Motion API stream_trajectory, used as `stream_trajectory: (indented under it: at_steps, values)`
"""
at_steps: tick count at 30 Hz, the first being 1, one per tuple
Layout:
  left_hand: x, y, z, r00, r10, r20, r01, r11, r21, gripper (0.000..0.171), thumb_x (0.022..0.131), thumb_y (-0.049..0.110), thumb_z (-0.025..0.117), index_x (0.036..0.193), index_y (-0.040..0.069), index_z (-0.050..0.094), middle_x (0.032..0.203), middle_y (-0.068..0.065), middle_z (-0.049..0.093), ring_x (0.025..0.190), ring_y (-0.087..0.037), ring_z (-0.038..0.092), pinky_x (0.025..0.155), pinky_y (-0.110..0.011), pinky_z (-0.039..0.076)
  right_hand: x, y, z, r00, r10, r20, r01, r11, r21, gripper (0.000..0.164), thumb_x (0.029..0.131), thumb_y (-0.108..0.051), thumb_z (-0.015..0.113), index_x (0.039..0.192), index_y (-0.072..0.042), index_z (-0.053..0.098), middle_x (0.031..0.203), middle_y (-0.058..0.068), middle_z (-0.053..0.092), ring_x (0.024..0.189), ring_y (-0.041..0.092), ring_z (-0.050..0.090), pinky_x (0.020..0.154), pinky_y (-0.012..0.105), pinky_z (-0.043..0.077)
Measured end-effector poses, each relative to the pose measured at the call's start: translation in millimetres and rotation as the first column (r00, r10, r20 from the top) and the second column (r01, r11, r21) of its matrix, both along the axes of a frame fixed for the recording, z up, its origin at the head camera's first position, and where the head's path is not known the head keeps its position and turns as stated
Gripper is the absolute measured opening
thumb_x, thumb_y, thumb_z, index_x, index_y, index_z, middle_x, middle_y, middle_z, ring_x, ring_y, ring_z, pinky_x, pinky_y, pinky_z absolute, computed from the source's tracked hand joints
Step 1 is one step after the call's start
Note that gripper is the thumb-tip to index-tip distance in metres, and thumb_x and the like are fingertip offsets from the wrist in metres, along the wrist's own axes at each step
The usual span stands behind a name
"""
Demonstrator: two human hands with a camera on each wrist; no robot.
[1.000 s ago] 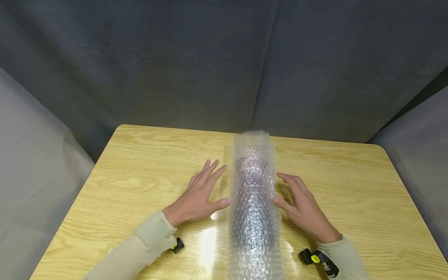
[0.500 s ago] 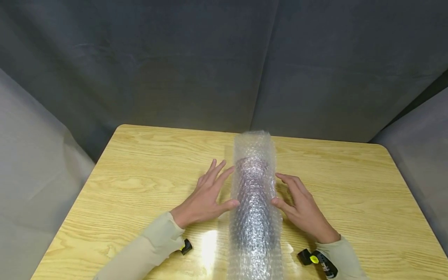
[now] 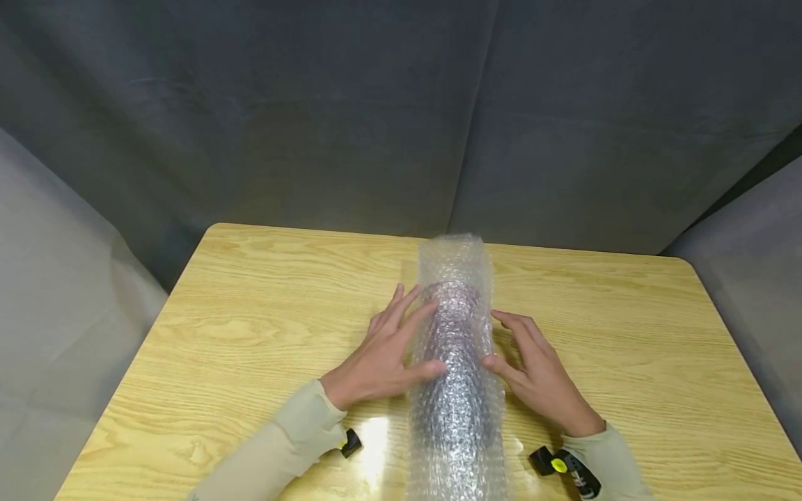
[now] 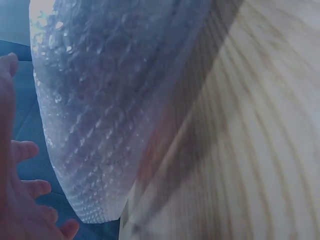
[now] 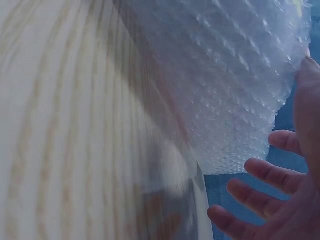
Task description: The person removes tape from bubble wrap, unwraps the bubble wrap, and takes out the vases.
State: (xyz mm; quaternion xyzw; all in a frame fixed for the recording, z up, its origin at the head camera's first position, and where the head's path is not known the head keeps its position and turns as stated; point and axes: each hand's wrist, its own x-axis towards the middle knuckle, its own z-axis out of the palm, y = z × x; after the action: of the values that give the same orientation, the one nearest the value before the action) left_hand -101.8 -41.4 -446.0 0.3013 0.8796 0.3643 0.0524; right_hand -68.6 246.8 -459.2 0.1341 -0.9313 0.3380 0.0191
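Note:
A long bundle of bubble wrap [image 3: 454, 403] lies lengthwise on the table, its far end near the back edge. Something purplish and grey shows dimly through the layers; its kind is hidden. My left hand [image 3: 382, 362] is at the bundle's left side, fingers spread and thumb reaching over the wrap in the head view. On the other side, my right hand [image 3: 539, 376] has its thumb tip right at the bundle's right edge, fingers extended and slightly bent. Both wrist views show the bubble wrap [image 4: 110, 100] standing up from the wood, with loose fingers [image 5: 272, 175] beside it.
The wood-grain table [image 3: 269, 313] has rounded back corners. A dark grey curtain [image 3: 344, 125] hangs behind it, and lighter cloth [image 3: 56, 313] flanks both sides. A small black wrist camera [image 3: 351, 442] sits under the left sleeve, another [image 3: 541, 460] under the right.
My left hand has moved right, from beside the bundle to overlapping its left side. The right hand has shifted very slightly left. The bubble-wrapped bundle stays in place.

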Motion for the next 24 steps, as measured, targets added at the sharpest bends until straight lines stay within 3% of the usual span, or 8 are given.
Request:
stream_trajectory:
  at_steps: [13, 18, 24]
  values:
    - [0.8, 13.9, 1.9, 1.0, -0.018, 0.012, 0.018, 0.999, 0.028, 0.105, 0.084, 0.097, 0.02, 0.167, 0.034, 0.014, 0.178, 0.0, -0.001, 0.165, -0.031, -0.006, 0.125, -0.075, 0.014, -1.7, -2.0, 3.2, 1.0, 0.011, -0.009, -0.011, 1.0, 0.003, 0.076, 0.097, -0.035, 0.073, 0.161, -0.021, 0.034, 0.154, 0.016, 0.044, 0.143, 0.043, 0.046, 0.108, 0.074, 0.043]
    - [0.4, 18.6, 1.6, 1.0, -0.017, -0.023, 0.017, 1.0, 0.023, 0.103, 0.086, 0.095, 0.018, 0.167, 0.032, 0.016, 0.178, -0.003, 0.002, 0.165, -0.035, -0.001, 0.126, -0.072, 0.017, -2.4, -1.8, 6.0, 1.0, 0.017, -0.01, -0.017, 1.0, 0.015, 0.075, 0.097, -0.035, 0.073, 0.16, -0.019, 0.036, 0.155, 0.017, 0.043, 0.144, 0.044, 0.045, 0.109, 0.075, 0.042]
    - [-1.5, 24.7, 4.7, 1.0, 0.0, -0.016, 0.001, 0.999, 0.039, 0.101, 0.087, 0.094, 0.02, 0.166, 0.032, 0.02, 0.178, -0.002, 0.004, 0.165, -0.035, 0.001, 0.127, -0.07, 0.016, -3.1, -2.8, 8.6, 1.0, 0.018, -0.02, -0.018, 1.0, 0.017, 0.075, 0.096, -0.034, 0.074, 0.159, -0.019, 0.037, 0.154, 0.016, 0.044, 0.137, 0.039, 0.05, 0.103, 0.07, 0.05]
